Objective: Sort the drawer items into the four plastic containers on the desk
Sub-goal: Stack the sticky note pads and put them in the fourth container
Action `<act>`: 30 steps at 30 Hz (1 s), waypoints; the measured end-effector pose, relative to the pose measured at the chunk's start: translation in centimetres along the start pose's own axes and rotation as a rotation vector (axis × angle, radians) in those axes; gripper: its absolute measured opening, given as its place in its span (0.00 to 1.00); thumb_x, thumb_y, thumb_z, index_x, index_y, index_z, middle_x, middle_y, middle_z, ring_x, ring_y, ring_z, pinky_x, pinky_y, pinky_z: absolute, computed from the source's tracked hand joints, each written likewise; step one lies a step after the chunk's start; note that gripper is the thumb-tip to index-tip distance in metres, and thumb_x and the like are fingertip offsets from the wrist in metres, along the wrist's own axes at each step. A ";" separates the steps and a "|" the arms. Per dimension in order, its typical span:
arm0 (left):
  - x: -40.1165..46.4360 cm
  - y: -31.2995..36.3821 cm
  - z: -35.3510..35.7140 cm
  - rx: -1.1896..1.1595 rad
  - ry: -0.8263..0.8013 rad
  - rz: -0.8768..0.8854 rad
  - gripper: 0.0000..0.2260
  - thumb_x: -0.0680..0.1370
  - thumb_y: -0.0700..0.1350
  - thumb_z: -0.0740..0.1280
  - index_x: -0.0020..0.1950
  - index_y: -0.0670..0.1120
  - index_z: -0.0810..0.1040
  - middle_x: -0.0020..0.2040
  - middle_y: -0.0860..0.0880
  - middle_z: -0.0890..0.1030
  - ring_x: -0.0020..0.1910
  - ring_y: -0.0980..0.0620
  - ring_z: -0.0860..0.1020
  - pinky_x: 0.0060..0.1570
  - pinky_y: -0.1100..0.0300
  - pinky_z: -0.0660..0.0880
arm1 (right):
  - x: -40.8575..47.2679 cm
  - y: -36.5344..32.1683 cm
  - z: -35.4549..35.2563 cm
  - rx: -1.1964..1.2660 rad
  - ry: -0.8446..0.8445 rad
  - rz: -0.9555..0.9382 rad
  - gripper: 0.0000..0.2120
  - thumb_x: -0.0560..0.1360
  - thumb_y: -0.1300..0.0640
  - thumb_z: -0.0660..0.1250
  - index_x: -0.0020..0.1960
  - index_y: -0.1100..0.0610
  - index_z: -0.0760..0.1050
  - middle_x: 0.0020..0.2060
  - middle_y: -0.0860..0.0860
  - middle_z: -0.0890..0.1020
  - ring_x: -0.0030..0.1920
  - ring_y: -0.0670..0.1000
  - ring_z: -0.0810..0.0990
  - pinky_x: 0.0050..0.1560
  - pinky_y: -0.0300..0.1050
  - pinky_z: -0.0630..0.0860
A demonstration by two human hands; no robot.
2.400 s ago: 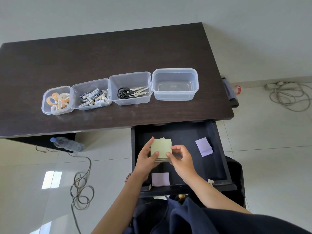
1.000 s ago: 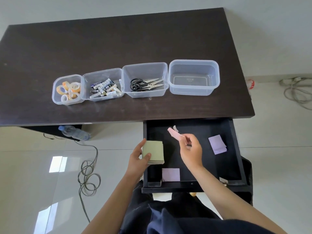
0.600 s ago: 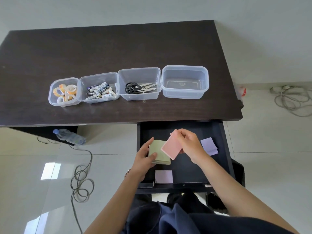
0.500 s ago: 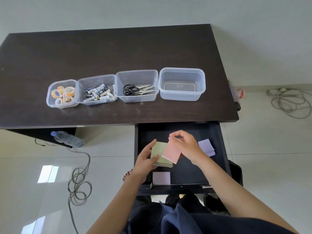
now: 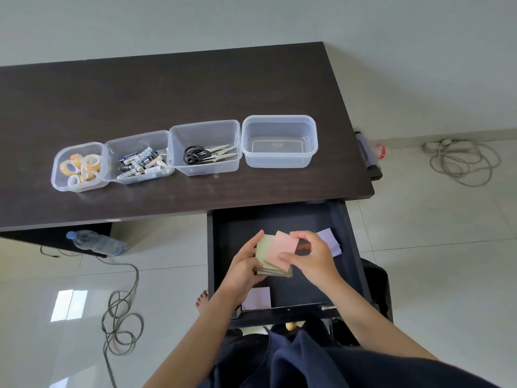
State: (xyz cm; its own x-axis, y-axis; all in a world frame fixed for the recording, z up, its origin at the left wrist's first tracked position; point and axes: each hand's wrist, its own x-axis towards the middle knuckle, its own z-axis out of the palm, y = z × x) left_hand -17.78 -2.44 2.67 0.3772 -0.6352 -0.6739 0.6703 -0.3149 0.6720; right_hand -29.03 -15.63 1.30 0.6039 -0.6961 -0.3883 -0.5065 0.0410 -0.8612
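A: The left hand held the green pad of sticky notes from its left side, the fingers curled around the edge, above the open drawer.

B: And the right hand?

A: It pinched a pink pad between thumb and fingers and laid it on top of the green one, a little tilted. The two pads touched.

B: Were other notes in the drawer?

A: Yes. One purple pad lay behind the right hand, near the right wall, and another purple pad lay at the front left corner.

B: And on the bench?

A: Four clear containers stood in a row. From the left: the tape container, the battery container, the scissors container, and the rightmost container, which held nothing.
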 end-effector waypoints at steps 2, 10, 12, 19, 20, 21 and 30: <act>-0.1 0.1 0.1 -0.011 -0.028 -0.003 0.30 0.75 0.27 0.52 0.63 0.58 0.73 0.65 0.42 0.72 0.64 0.40 0.73 0.60 0.45 0.76 | -0.4 0.3 0.4 0.014 -0.028 -0.007 0.23 0.65 0.55 0.78 0.56 0.46 0.73 0.58 0.46 0.75 0.54 0.45 0.76 0.45 0.36 0.76; -0.4 0.6 -0.1 -0.061 -0.088 -0.031 0.30 0.75 0.27 0.53 0.64 0.58 0.72 0.66 0.41 0.70 0.63 0.40 0.74 0.56 0.49 0.77 | -0.5 0.9 1.1 0.168 -0.160 0.038 0.18 0.74 0.53 0.70 0.59 0.36 0.71 0.60 0.40 0.74 0.65 0.46 0.70 0.56 0.56 0.79; -0.6 0.8 -0.2 -0.045 -0.083 -0.033 0.27 0.76 0.30 0.54 0.65 0.58 0.71 0.66 0.42 0.71 0.63 0.41 0.74 0.56 0.49 0.77 | -0.6 0.9 1.3 0.178 -0.168 0.046 0.18 0.74 0.53 0.70 0.60 0.37 0.71 0.60 0.41 0.73 0.64 0.47 0.70 0.53 0.56 0.80; -0.9 0.6 -0.3 0.221 -0.005 0.001 0.18 0.82 0.44 0.57 0.69 0.62 0.68 0.60 0.49 0.76 0.59 0.46 0.76 0.63 0.46 0.73 | -1.1 0.9 2.5 0.095 -0.166 0.024 0.20 0.73 0.47 0.70 0.61 0.32 0.69 0.64 0.43 0.71 0.65 0.50 0.70 0.57 0.56 0.78; -0.9 0.5 -0.4 0.256 0.000 0.009 0.19 0.82 0.43 0.58 0.70 0.61 0.67 0.58 0.49 0.76 0.58 0.47 0.76 0.62 0.48 0.75 | -1.2 1.1 2.6 0.088 -0.162 0.020 0.20 0.73 0.48 0.70 0.61 0.32 0.69 0.63 0.42 0.71 0.65 0.49 0.70 0.58 0.56 0.78; -0.9 0.4 -0.5 0.280 0.004 0.013 0.21 0.82 0.42 0.59 0.71 0.61 0.66 0.57 0.48 0.76 0.57 0.47 0.76 0.59 0.50 0.76 | -1.3 1.3 2.7 0.082 -0.158 0.016 0.20 0.73 0.48 0.70 0.61 0.32 0.69 0.63 0.42 0.71 0.65 0.49 0.70 0.59 0.56 0.77; -1.6 -0.6 -1.0 0.305 0.039 0.023 0.20 0.82 0.39 0.57 0.71 0.57 0.67 0.54 0.48 0.74 0.49 0.50 0.76 0.49 0.59 0.80 | -2.1 1.9 3.6 0.058 -0.157 0.027 0.28 0.73 0.45 0.69 0.69 0.35 0.64 0.66 0.42 0.70 0.66 0.46 0.70 0.65 0.53 0.73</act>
State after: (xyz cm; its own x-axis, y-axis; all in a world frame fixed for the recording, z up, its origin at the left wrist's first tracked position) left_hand -18.13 -0.51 3.00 0.4182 -0.6187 -0.6651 0.4406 -0.5021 0.7441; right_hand -29.05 -11.45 -0.71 0.6816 -0.5735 -0.4544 -0.4907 0.1024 -0.8653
